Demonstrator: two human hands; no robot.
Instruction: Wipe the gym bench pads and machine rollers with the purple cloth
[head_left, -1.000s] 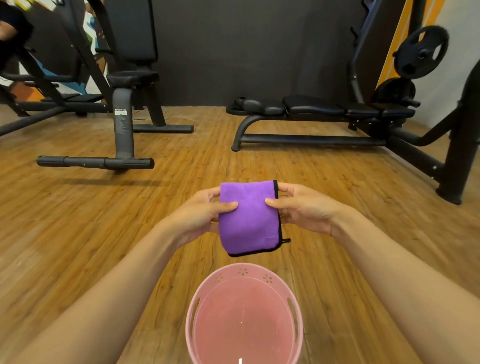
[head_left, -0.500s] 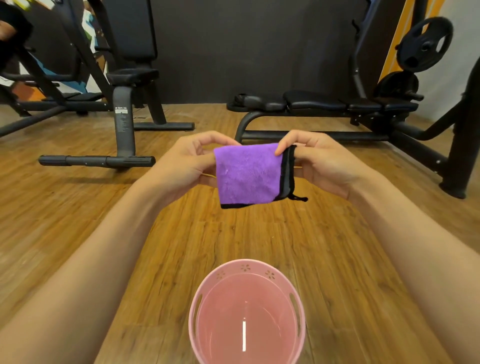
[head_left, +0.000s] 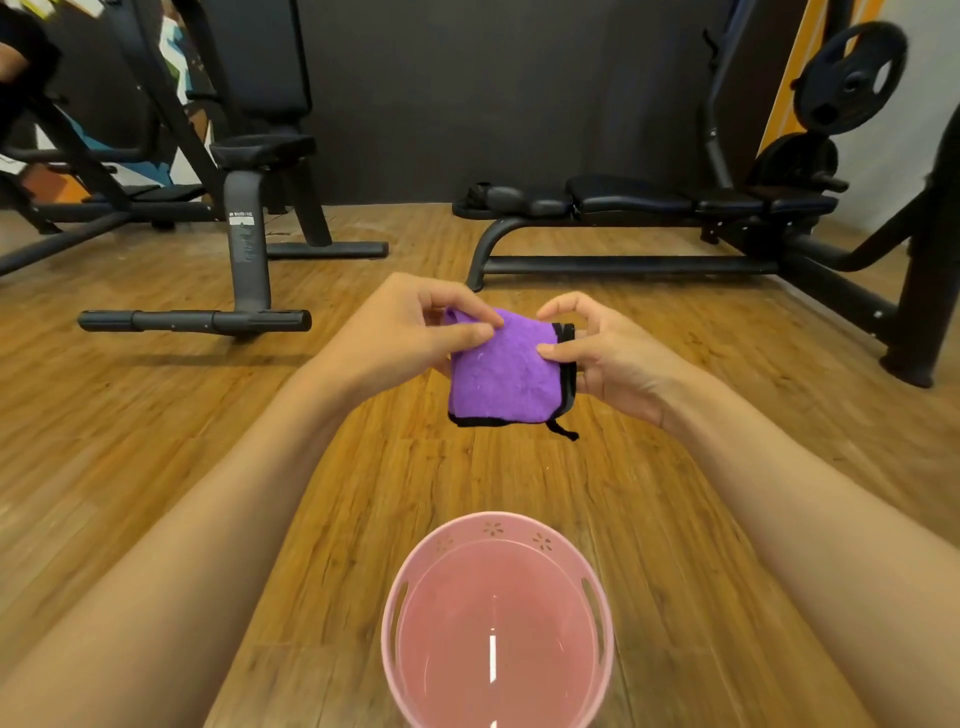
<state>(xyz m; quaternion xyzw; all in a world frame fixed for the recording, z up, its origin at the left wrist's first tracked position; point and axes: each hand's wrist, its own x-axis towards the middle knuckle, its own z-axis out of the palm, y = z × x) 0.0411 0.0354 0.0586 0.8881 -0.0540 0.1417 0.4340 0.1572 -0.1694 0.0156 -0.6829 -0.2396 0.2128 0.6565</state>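
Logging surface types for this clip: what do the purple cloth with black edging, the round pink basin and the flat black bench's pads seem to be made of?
Purple cloth with black edging: likely microfibre, matte and fuzzy, hanging limp. Round pink basin: moulded plastic, smooth, slightly glossy, with slots and flower holes. Flat black bench's pads: probably vinyl over padding; faint sheen, rounded edges.

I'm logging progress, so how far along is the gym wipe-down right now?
Barely started. Done: the purple cloth is folded small. In hand: left hand and right hand pinch it, beyond the pink tub. Left: all the wiping; the flat bench pads and end roller lie untouched ahead.
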